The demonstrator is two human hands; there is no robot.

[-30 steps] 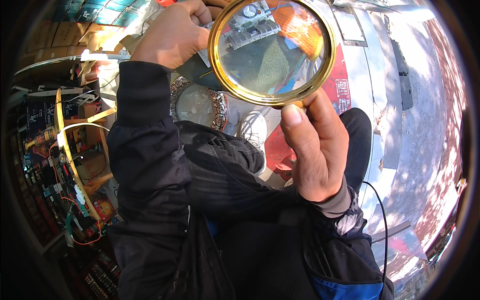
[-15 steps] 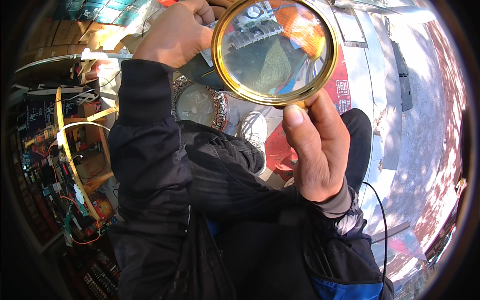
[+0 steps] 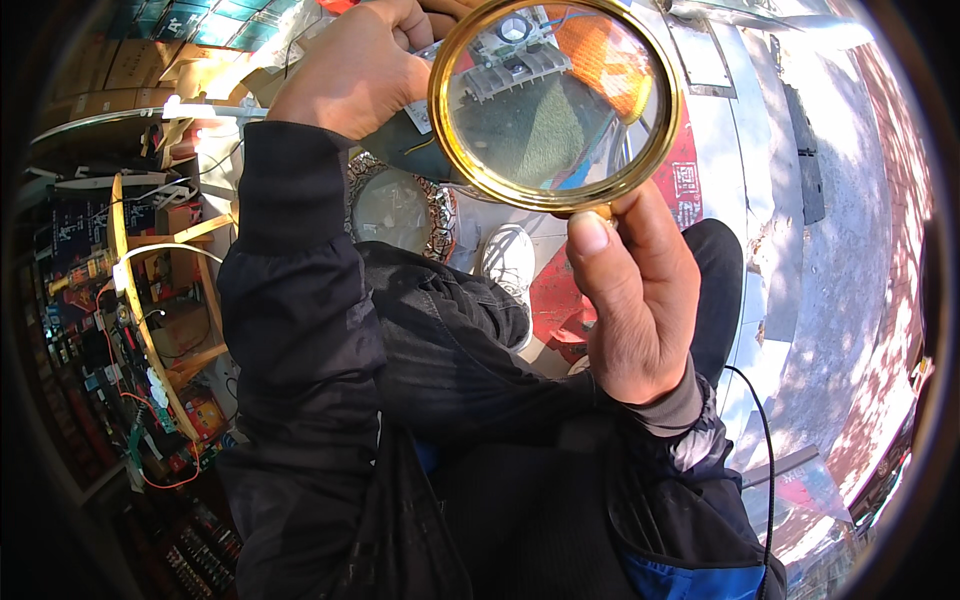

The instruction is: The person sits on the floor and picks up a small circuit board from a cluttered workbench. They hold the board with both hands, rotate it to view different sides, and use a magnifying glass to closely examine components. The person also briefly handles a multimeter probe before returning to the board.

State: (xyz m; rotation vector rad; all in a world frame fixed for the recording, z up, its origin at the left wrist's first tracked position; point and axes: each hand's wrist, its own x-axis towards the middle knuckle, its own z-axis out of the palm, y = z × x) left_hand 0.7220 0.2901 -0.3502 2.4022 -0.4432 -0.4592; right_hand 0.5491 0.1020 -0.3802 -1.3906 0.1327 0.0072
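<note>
My right hand (image 3: pixel 640 290) grips the short handle of a round, gold-rimmed magnifying glass (image 3: pixel 556 102), held up near the top of the view. Behind the lens my left hand (image 3: pixel 355 70) holds a green circuit board (image 3: pixel 415 150); through the glass I see its white finned part and a round component, enlarged. Only the board's lower edge shows outside the lens. Both arms are in dark jacket sleeves, and my crossed legs in dark trousers lie below.
A white shoe (image 3: pixel 510 262) and a round patterned metal dish (image 3: pixel 400 210) lie below the board. A wooden shelf frame (image 3: pixel 150 300) with wires and small parts stands at the left. Pale pavement (image 3: pixel 850 250) and a red mat (image 3: pixel 560 300) lie to the right.
The magnifying glass and the board have both shifted slightly upward in the view; my grip on each is unchanged.
</note>
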